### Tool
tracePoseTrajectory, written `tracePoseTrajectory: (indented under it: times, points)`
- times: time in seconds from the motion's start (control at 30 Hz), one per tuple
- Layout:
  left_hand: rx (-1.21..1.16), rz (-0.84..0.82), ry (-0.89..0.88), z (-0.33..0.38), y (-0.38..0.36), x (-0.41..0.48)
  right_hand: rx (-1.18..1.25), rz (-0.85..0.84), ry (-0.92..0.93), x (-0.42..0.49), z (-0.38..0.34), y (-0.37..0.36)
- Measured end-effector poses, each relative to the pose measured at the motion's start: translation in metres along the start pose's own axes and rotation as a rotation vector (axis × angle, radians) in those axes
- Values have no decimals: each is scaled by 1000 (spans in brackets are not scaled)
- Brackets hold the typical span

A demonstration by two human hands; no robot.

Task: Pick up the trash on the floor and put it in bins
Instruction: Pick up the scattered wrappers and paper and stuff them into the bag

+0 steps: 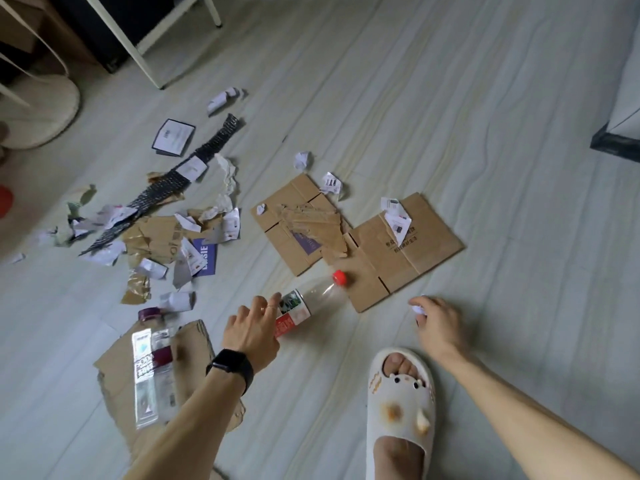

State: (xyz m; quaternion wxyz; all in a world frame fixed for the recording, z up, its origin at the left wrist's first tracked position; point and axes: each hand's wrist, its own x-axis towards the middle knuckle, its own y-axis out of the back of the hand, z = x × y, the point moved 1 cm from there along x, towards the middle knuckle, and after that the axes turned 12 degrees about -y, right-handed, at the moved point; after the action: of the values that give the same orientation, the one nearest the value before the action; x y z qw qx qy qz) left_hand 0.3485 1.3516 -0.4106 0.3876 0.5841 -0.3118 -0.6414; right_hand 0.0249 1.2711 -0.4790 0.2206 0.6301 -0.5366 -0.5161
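Far to the left of the left hand's grip, paper scraps (114, 213) and a black mesh strip (162, 189) lie strewn over the floor (450, 116). Just left of that grip, a purple-capped bottle (152, 368) lies on torn cardboard (112, 370), partly behind the forearm. The left hand (251, 329), a dark watch (230, 367) on its wrist, curls its fingers round the base end of a clear bottle (317, 297). Its red cap (339, 277) points up and to the right of the grip, toward the flattened cartons (429, 244) beyond. Below and between the two grips stands a foot in a white slipper (401, 400). The right hand (438, 323) curls its fingers over a small crumpled paper (418, 310), low near the floor; whether the paper is lifted I cannot tell.
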Motion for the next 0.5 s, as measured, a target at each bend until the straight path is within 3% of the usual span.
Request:
tracePoseTrajectory:
  times: [0.2, 0.4, 0.5]
  points:
    - [-125, -57, -19, -12, 22, 11, 248, -12, 45, 22, -54, 21]
    - [-211, 103, -119, 9, 55, 90, 225, 93, 47, 81, -108, 43]
    - [-187, 135, -166, 15, 68, 147, 140, -18, -46, 117, -115, 40]
